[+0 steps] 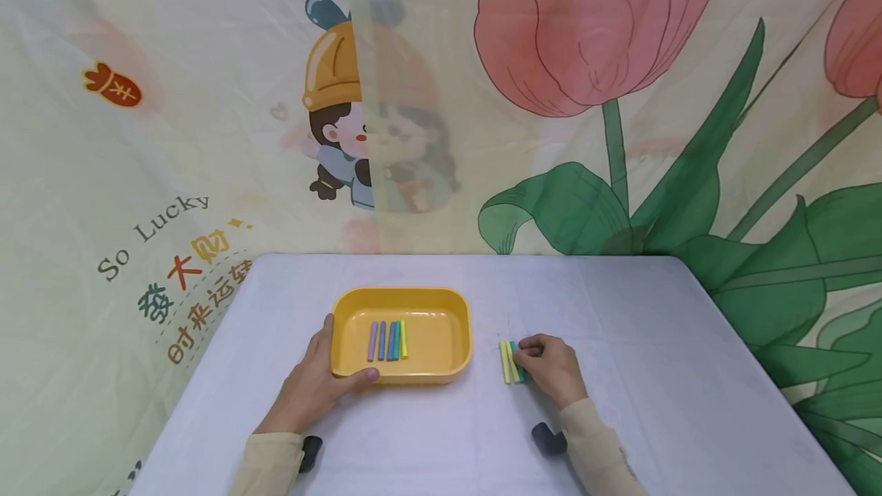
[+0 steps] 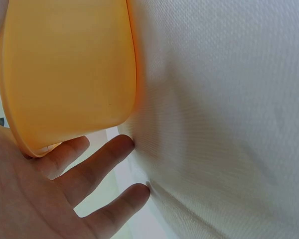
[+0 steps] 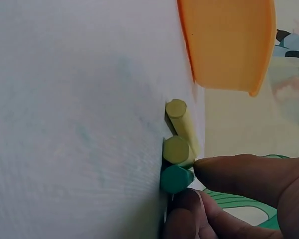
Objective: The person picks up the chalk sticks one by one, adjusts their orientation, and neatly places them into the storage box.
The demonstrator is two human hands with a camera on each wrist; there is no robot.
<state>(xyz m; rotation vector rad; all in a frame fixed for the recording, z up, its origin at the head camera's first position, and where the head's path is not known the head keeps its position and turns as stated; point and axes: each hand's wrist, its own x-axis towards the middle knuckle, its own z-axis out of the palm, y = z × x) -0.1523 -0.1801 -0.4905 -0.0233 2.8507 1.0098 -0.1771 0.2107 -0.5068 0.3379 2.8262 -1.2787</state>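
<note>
A yellow tray (image 1: 441,343) stands mid-table, and several chalk sticks (image 1: 388,341) in purple, blue, green and yellow lie side by side in it. My left hand (image 1: 317,385) rests against the tray's near left corner, thumb along the front wall. Its fingers (image 2: 94,167) lie straight beside the tray (image 2: 65,74) on the cloth. To the right of the tray, two yellow sticks (image 1: 506,362) and a teal stick (image 1: 517,358) lie together on the table. My right hand (image 1: 551,366) pinches the teal stick (image 3: 174,179) between thumb and forefinger, beside the yellow sticks (image 3: 178,149).
The table (image 1: 620,327) wears a pale cloth, with bare cloth on the right and in front of the tray. A printed fabric backdrop (image 1: 207,136) hangs close behind and to both sides. The tray's edge (image 3: 229,45) shows beyond the sticks in the right wrist view.
</note>
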